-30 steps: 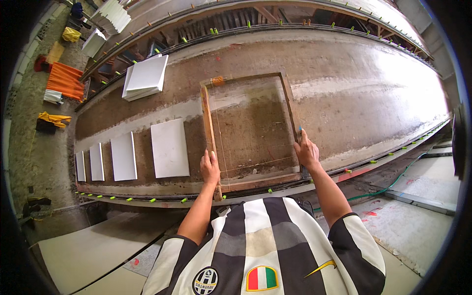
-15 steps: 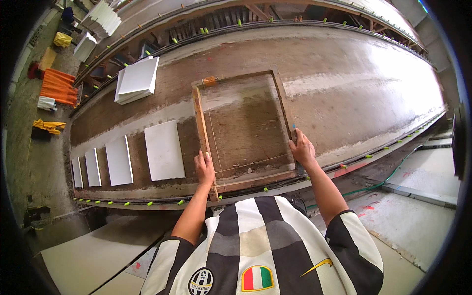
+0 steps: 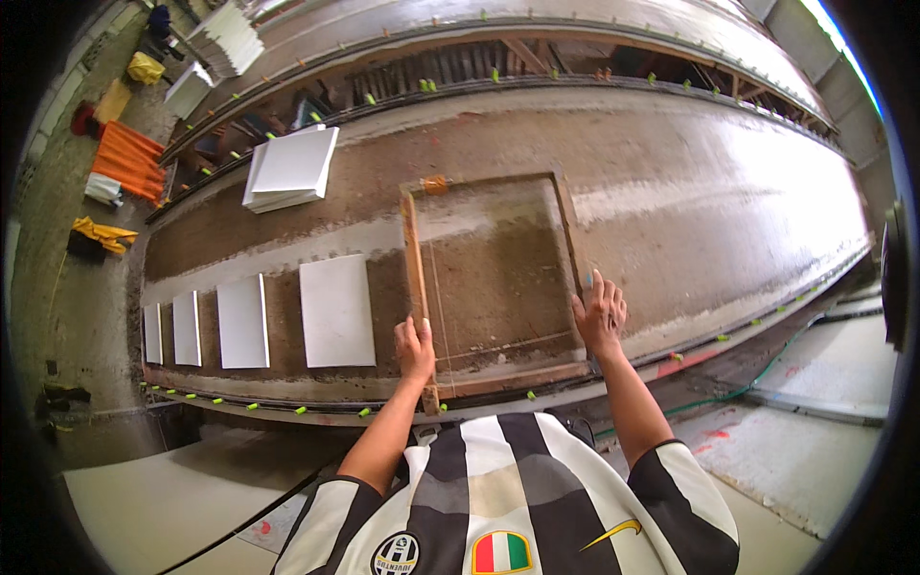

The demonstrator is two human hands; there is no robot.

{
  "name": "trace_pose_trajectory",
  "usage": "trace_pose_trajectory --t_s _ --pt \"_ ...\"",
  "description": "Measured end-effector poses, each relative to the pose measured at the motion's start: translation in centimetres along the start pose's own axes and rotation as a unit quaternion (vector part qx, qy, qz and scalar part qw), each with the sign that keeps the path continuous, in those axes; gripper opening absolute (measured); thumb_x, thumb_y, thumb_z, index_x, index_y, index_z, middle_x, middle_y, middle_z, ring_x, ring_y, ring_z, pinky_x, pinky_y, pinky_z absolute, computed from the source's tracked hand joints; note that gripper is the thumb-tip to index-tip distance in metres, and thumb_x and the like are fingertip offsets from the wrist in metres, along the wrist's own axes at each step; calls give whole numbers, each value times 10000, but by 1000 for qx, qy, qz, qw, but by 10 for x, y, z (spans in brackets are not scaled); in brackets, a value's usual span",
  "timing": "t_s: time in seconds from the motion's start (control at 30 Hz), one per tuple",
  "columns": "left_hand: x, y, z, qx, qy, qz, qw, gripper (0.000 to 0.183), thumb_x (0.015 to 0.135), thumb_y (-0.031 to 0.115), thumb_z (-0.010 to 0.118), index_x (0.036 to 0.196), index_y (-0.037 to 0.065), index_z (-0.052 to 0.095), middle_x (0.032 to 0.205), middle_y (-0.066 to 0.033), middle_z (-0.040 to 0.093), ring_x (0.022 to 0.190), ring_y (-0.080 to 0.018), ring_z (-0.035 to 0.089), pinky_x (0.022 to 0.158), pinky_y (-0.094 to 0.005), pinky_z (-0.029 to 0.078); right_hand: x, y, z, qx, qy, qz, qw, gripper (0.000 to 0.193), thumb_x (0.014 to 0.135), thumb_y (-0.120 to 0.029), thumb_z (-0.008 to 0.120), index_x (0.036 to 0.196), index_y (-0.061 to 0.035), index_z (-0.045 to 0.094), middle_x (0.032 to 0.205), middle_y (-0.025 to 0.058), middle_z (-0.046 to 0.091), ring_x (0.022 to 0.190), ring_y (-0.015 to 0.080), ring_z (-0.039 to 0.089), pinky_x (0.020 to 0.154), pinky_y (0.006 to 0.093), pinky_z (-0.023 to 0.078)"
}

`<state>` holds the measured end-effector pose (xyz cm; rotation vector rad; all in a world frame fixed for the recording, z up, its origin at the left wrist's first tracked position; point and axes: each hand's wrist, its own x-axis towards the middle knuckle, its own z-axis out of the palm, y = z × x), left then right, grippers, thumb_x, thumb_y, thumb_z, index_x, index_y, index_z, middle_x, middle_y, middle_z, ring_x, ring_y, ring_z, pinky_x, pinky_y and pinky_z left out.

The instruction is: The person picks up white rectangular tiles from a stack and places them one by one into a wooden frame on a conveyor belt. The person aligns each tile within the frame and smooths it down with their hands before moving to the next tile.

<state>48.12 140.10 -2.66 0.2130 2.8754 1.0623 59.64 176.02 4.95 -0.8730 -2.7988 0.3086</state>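
A rectangular wooden frame (image 3: pixel 517 377) lies on a long brown-stained table (image 3: pixel 690 225). Brownish, see-through mesh seems to span it, though I cannot be sure. Orange tape (image 3: pixel 435 185) wraps its far left corner. My left hand (image 3: pixel 415 351) is closed round the frame's left rail, thumb up. My right hand (image 3: pixel 601 311) is at the right rail with fingers stretched and apart, gripping nothing; whether it touches the wood is unclear. Left of the frame, several white sheets or panels (image 3: pixel 337 311) lie in a row, the closest one beside the left rail.
A stack of white sheets (image 3: pixel 292 163) sits toward the table's far left edge. Small green clips (image 3: pixel 364 412) line the table rails. Beyond runs another long table (image 3: pixel 402 43). Orange cloth (image 3: pixel 129 158) hangs at far left, and a green hose (image 3: pixel 738 391) passes at right.
My right hand has loosened from the right rail and its fingers have spread. My left hand keeps its hold. The whole view has shifted slightly, the scene sitting lower and further right.
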Motion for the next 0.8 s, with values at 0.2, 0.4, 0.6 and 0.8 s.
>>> trace_pose_trajectory --t_s 0.2,0.4,0.6,0.8 --pt "52 14 -17 -111 48 -41 992 580 1038 489 505 1399 36 515 1279 -189 524 1149 -336 559 947 -435 485 36 -90 24 59 2 -109 992 583 864 -350 726 1357 -91 555 1206 129 599 1142 327 552 960 449 453" --pt "156 -3 -49 -323 107 -97 935 527 1042 435 538 1375 26 539 1029 -30 583 915 -149 548 833 -313 467 86 -247 67 242 -137 -170 945 508 908 -360 700 1299 -54 589 1253 179 619 1205 348 559 1002 435 468" --pt "250 -35 -86 -452 100 -203 863 515 1039 510 493 1330 91 567 1112 -2 574 1026 -149 538 900 -337 439 153 -411 147 491 -318 -24 811 475 919 -373 729 1201 6 671 1078 118 704 935 193 667 777 336 547" --pt "283 -61 -94 -508 119 -228 822 697 970 643 518 1421 111 496 1308 -59 542 1202 -253 522 1021 -443 389 206 -517 202 544 -394 128 730 571 905 -381 759 1326 -27 603 1075 86 686 896 180 641 732 341 548"
